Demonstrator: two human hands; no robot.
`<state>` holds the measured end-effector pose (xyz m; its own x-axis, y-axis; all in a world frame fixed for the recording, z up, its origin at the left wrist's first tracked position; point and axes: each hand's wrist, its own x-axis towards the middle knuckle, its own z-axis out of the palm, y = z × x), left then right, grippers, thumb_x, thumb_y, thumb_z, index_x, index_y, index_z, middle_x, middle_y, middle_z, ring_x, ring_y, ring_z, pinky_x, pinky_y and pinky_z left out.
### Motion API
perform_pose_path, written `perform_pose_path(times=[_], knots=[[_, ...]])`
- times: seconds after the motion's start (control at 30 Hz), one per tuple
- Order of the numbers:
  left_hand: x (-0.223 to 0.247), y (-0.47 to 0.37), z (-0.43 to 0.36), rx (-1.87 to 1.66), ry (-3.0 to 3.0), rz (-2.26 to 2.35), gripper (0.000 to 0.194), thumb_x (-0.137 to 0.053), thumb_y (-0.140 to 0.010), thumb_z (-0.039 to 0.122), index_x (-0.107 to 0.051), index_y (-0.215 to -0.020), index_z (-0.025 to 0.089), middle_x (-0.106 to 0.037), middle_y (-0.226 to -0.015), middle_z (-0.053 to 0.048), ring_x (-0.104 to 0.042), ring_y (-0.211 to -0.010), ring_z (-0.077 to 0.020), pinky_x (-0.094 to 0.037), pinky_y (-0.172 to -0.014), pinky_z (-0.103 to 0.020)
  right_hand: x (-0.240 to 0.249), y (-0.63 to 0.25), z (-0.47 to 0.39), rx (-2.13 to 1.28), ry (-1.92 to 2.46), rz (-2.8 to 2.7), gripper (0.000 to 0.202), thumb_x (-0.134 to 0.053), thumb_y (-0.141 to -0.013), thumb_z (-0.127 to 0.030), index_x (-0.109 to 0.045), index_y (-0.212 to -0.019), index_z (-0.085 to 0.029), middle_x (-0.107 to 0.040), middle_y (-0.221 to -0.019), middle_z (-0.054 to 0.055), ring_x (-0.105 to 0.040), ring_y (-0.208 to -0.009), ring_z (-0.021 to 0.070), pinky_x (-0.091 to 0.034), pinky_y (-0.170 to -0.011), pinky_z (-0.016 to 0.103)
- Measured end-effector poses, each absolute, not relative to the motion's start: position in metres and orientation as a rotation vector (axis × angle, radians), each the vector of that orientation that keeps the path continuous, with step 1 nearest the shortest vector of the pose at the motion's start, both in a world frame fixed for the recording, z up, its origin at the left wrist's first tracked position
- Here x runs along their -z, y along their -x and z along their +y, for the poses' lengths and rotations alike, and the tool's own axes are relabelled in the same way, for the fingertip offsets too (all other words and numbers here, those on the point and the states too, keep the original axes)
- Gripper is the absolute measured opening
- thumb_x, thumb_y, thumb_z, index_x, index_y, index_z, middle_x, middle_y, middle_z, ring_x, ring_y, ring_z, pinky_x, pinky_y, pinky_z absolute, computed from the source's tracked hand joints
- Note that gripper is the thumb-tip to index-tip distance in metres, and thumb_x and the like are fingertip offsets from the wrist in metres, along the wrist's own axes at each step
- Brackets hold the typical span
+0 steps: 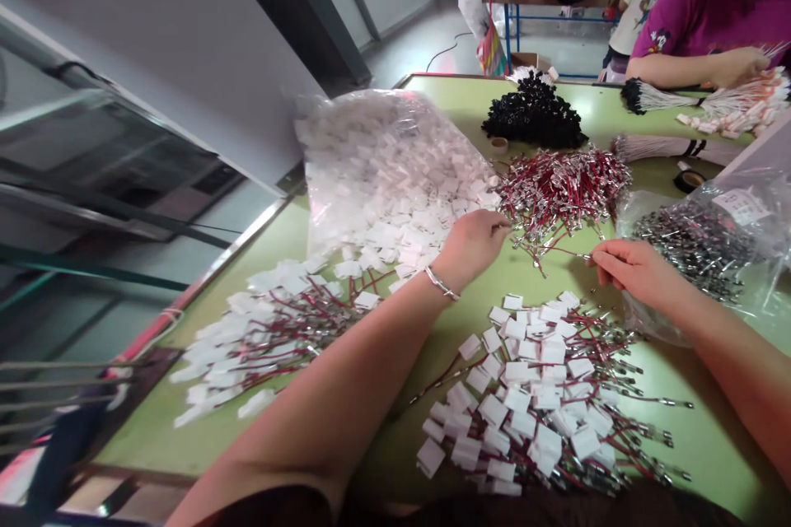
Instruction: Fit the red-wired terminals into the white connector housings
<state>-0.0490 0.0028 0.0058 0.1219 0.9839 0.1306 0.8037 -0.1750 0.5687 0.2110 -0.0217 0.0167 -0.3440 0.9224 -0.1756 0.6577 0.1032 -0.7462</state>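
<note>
- A thin red wire [562,251] is held by its shiny end in the right hand [636,270]; the thumb and first finger are pressed together on it.
- The wire is stretched out toward the left, just in front of the big heap of red wires [565,185].
- The left hand [475,243] is held near the left side of that heap, with its fingers bent and close together; whether anything is pinched in it cannot be told.
- A bracelet [442,284] is worn on the left wrist.
- Lots of white caps [395,243] are spilled near the left hand, in front of a clear bag [371,156].
- Red wires with white caps on them are piled in two places on the green table [142,436]: a near pile [531,379] between the arms, and a left pile [265,338].
- Small dark metal parts [692,243] are kept in a plastic bag [772,263] beside the right hand.
- Black pieces [535,111] are heaped farther back.
- White wires are handled by a person in purple [692,12] across the table.
</note>
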Motion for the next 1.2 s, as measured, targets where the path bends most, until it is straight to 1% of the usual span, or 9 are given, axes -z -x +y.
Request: perform_pose_path(times=[0.13,0.23,0.3,0.43,0.5,0.7,0.83,0.93,1.2], knots=[[-0.02,0.043,-0.006,-0.751,-1.956,1.496,0.028,-0.05,-0.086,0.032,-0.072,-0.09,0.016,-0.07,-0.076,-0.003,-0.061,-0.068,-0.0153,-0.046,-0.065,-0.026,-0.018,-0.211,-0.023,-1.142,1.571,-1.951,0.031,-0.045,-0.086,-0.044,-0.059,-0.069,-0.021,-0.06,-0.059,0.001,-0.045,-0.048,0.0118,-0.034,-0.049,0.026],[-0.023,0.033,-0.015,-0.717,-1.984,1.357,0.02,-0.054,-0.083,0.025,-0.072,-0.081,0.016,-0.069,-0.072,-0.001,-0.06,-0.065,-0.0127,-0.045,-0.064,-0.024,-0.021,-0.211,-0.022,-1.044,1.576,-2.017,0.03,-0.044,-0.087,-0.04,-0.059,-0.07,-0.021,-0.062,-0.06,0.002,-0.049,-0.051,0.0134,-0.038,-0.052,0.028],[-0.022,0.026,-0.02,-0.746,-2.042,1.354,0.021,-0.054,-0.084,0.021,-0.071,-0.073,0.016,-0.069,-0.069,-0.002,-0.059,-0.064,-0.0128,-0.045,-0.065,-0.025,-0.023,-0.21,-0.022,-0.851,1.509,-2.166,0.024,-0.048,-0.085,-0.037,-0.063,-0.074,-0.021,-0.066,-0.071,0.005,-0.057,-0.062,0.0175,-0.044,-0.06,0.031],[-0.017,0.013,-0.03,-0.72,-2.204,1.259,0.024,-0.05,-0.09,0.025,-0.073,-0.084,0.017,-0.073,-0.081,-0.005,-0.063,-0.074,-0.0185,-0.047,-0.071,-0.031,-0.024,-0.202,-0.026,-0.559,1.287,-2.396,0.022,-0.051,-0.085,-0.031,-0.069,-0.096,-0.023,-0.071,-0.099,0.009,-0.062,-0.088,0.0251,-0.047,-0.077,0.04],[-0.015,0.009,-0.033,-0.712,-2.211,1.225,0.024,-0.05,-0.091,0.024,-0.073,-0.087,0.019,-0.074,-0.084,-0.004,-0.065,-0.078,-0.0194,-0.047,-0.073,-0.03,-0.023,-0.196,-0.03,-0.651,1.282,-2.384,0.024,-0.049,-0.086,-0.029,-0.07,-0.095,-0.025,-0.072,-0.092,0.007,-0.064,-0.079,0.0225,-0.048,-0.071,0.037],[-0.02,0.021,-0.024,-0.915,-1.931,1.222,0.015,-0.063,-0.082,0.025,-0.072,-0.073,0.016,-0.07,-0.07,-0.003,-0.061,-0.064,-0.0141,-0.047,-0.06,-0.025,-0.024,-0.191,-0.036,-0.979,1.359,-2.153,0.02,-0.049,-0.085,-0.036,-0.065,-0.083,-0.024,-0.064,-0.059,0.0,-0.054,-0.051,0.0147,-0.04,-0.05,0.029],[-0.022,0.054,0.0,-0.788,-2.027,1.642,0.019,-0.054,-0.082,0.02,-0.073,-0.078,0.016,-0.071,-0.079,-0.006,-0.063,-0.073,-0.0183,-0.049,-0.071,-0.031,-0.022,-0.194,-0.034,-1.294,1.446,-1.875,0.02,-0.052,-0.084,-0.039,-0.061,-0.079,-0.022,-0.063,-0.06,0.001,-0.045,-0.043,0.0108,-0.034,-0.042,0.027],[-0.015,0.076,0.016,-0.649,-2.135,1.975,0.027,-0.049,-0.08,0.016,-0.073,-0.093,0.014,-0.067,-0.095,-0.012,-0.062,-0.086,-0.0242,-0.048,-0.081,-0.036,-0.021,-0.195,-0.033,-1.433,1.431,-1.692,0.019,-0.056,-0.083,-0.038,-0.062,-0.078,-0.021,-0.065,-0.063,0.003,-0.045,-0.044,0.0096,-0.035,-0.042,0.026],[0.002,0.08,0.02,-0.372,-2.312,1.885,0.025,-0.051,-0.082,0.025,-0.071,-0.094,0.015,-0.062,-0.096,-0.012,-0.059,-0.09,-0.0264,-0.048,-0.083,-0.037,-0.024,-0.194,-0.032,-1.613,1.311,-1.445,0.017,-0.062,-0.079,-0.035,-0.064,-0.071,-0.02,-0.064,-0.062,0.003,-0.043,-0.043,0.0078,-0.035,-0.039,0.025]])
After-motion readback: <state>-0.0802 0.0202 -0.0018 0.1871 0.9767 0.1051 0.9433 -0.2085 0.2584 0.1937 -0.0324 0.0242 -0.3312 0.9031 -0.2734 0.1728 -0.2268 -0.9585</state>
